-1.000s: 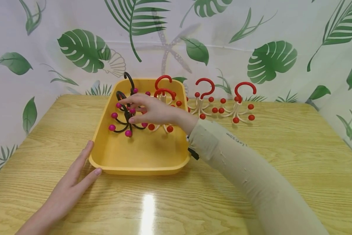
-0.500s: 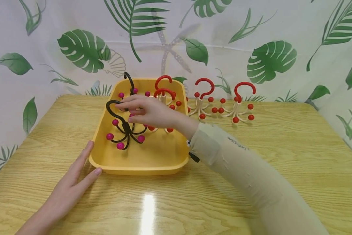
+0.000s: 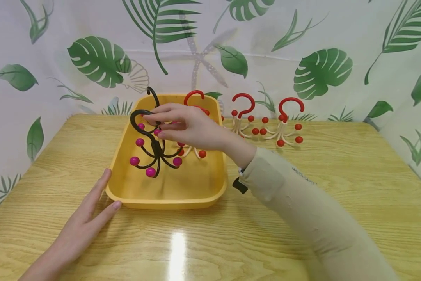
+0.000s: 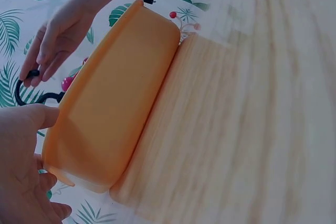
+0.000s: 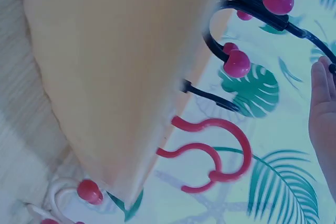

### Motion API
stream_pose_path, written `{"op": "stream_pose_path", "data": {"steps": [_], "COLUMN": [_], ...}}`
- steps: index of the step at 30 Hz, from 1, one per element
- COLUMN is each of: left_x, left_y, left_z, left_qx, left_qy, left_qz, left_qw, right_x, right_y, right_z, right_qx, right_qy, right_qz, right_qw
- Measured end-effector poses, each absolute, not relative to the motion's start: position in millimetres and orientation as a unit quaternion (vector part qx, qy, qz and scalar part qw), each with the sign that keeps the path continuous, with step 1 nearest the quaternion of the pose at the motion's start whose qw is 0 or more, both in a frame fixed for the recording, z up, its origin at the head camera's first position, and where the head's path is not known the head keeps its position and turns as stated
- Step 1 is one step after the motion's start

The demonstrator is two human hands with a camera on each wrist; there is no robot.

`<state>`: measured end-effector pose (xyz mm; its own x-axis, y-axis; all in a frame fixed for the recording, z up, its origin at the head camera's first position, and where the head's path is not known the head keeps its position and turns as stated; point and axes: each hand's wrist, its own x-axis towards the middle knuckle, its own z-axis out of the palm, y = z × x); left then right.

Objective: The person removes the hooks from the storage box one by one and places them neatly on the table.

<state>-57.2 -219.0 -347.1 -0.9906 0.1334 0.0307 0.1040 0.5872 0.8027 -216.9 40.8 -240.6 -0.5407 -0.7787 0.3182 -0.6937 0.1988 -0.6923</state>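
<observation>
Yellow rectangular plastic tray [image 3: 168, 203] on the glossy wooden table [image 3: 336, 164] — left of centre. Above its left half, a black multi-armed hook hanger with magenta ball tips [image 3: 154, 150]; two white hangers with red hooks [image 3: 243, 117] stand right of the tray, before the leaf-print curtain [image 3: 322, 70].

Two white hooks [image 3: 264, 123] with red balls on wooden table [image 3: 336, 187] — leaf-print curtain [image 3: 322, 70] behind.

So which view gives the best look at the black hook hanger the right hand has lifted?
The head view: the whole black hanger shows, its hook pinched by the right hand above the yellow tray. The left wrist view catches only the hook's black curve beside the tray wall. The right wrist view shows a few arms and pink balls, close and cropped.
</observation>
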Motion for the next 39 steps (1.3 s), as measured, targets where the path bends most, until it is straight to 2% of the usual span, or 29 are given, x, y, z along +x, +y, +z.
{"op": "stream_pose_path", "data": {"steps": [22, 39], "left_x": [-55.7, -56.2], "left_y": [-221.5, -220.8], "left_z": [-349.4, -347.1], "left_qx": [0.087, 0.083], "left_qy": [0.881, 0.884], "left_qz": [0.465, 0.461], "left_qw": [0.009, 0.015], "right_x": [-192.5, -181.7], "right_y": [115.8, 169.2], "right_z": [-215.7, -221.0], "right_qx": [-0.447, -0.341], "right_qy": [0.717, 0.764], "right_qz": [-0.532, -0.508], "right_qw": [-0.061, -0.205]}}
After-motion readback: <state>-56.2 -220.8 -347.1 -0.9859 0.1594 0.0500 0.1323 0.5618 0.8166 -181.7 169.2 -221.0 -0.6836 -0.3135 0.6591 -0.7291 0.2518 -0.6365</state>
